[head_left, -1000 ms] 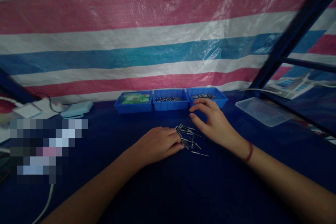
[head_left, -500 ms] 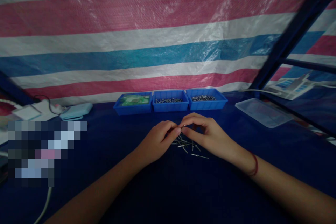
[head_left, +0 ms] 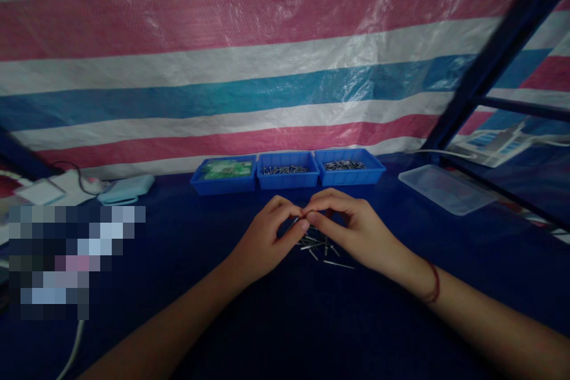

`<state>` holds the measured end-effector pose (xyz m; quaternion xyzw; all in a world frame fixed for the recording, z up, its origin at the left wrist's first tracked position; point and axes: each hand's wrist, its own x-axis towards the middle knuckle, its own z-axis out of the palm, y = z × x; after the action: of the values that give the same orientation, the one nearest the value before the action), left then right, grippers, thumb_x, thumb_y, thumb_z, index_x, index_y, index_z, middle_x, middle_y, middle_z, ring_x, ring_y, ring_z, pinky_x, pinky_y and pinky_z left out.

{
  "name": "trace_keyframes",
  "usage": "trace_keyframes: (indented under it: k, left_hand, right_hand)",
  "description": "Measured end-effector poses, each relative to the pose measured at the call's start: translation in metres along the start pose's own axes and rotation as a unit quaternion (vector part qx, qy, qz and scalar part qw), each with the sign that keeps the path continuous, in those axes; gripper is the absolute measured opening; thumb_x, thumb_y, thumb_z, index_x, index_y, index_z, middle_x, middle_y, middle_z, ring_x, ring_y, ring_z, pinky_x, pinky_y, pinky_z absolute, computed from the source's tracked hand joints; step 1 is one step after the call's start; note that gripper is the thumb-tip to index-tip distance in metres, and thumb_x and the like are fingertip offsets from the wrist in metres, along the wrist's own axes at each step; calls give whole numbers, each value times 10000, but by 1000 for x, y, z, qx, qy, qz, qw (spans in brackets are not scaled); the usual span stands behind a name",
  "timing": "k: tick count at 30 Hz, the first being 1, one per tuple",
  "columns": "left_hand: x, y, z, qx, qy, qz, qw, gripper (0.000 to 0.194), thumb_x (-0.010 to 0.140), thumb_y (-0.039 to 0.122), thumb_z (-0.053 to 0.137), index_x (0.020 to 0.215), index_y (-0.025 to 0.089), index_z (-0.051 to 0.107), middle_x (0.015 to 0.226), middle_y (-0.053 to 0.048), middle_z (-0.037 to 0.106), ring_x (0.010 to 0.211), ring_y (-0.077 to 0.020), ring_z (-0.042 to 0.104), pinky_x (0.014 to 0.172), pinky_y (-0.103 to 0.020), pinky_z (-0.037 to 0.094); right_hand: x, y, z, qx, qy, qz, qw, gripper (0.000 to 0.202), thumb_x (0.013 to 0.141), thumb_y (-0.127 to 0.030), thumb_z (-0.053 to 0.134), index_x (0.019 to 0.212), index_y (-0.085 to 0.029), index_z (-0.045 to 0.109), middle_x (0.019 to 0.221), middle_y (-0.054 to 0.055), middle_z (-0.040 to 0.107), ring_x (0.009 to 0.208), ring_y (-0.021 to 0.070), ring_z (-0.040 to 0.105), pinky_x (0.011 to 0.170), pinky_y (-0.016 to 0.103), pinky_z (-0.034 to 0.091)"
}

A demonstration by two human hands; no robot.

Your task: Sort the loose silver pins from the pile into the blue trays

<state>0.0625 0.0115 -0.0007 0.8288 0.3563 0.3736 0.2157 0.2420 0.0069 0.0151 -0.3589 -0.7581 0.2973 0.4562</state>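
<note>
My left hand (head_left: 268,238) and my right hand (head_left: 361,228) meet at the fingertips above the middle of the table. On each, thumb and index finger are brought together in a pinch. Whatever lies between the fingertips is too small to make out. Just below them is a loose pile of thin metal blind rivets (head_left: 314,244), partly hidden by the fingers. One single rivet (head_left: 338,264) lies apart on the near side of the pile, by my right hand.
Behind the hands stand three blue bins: one with green-looking packets (head_left: 227,168), a middle bin (head_left: 287,180) and a right bin (head_left: 351,176), both holding small metal parts. A clear plastic lid (head_left: 445,189) lies right; a light-blue case (head_left: 126,189) and cable (head_left: 76,344) lie left.
The left fingers have shifted slightly, with the index finger and thumb a little further apart behind the tips. Both hands stay together over the pile. The view has moved slightly.
</note>
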Motion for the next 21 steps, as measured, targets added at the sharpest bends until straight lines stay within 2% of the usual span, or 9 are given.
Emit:
trace_keyframes:
  k: [4,7,12,16,21]
  left_hand:
    - [1,2,0,22,38,4,999,22,829,174,574,832,194,582,825,4,508,704,-117,497,668,-275,434]
    - [1,3,-1,49,68,14,996,60,793,136,594,800,193,577,815,7,501,721,-120,508,673,-275,435]
    - [1,6,-2,90,111,55,988,84,772,124,600,787,194,557,818,4,495,768,-134,529,693,-282,440]
    - [0,9,-3,101,124,70,985,74,792,137,590,772,196,548,802,6,505,757,-129,532,680,-267,438]
    - [0,10,-5,74,115,41,990,70,835,237,591,790,195,559,791,4,534,728,-126,530,660,-261,433]
  right_hand:
    - [0,0,1,-5,5,-8,1000,101,805,-182,584,845,-211,672,859,28,631,806,142,611,734,318,479]
    - [0,0,1,-12,11,-5,1000,100,795,-168,587,845,-206,665,868,30,628,808,139,609,729,310,479]
    - [0,3,1,-34,12,-6,999,87,792,-178,585,841,-210,649,866,25,620,817,146,601,733,318,473]
    - [1,3,-1,-40,-25,-2,999,71,810,-194,584,846,-214,642,854,18,643,816,147,600,745,317,465]
    - [2,0,-3,-38,-70,13,997,108,857,-255,544,831,-212,640,845,15,650,815,143,599,754,303,457]
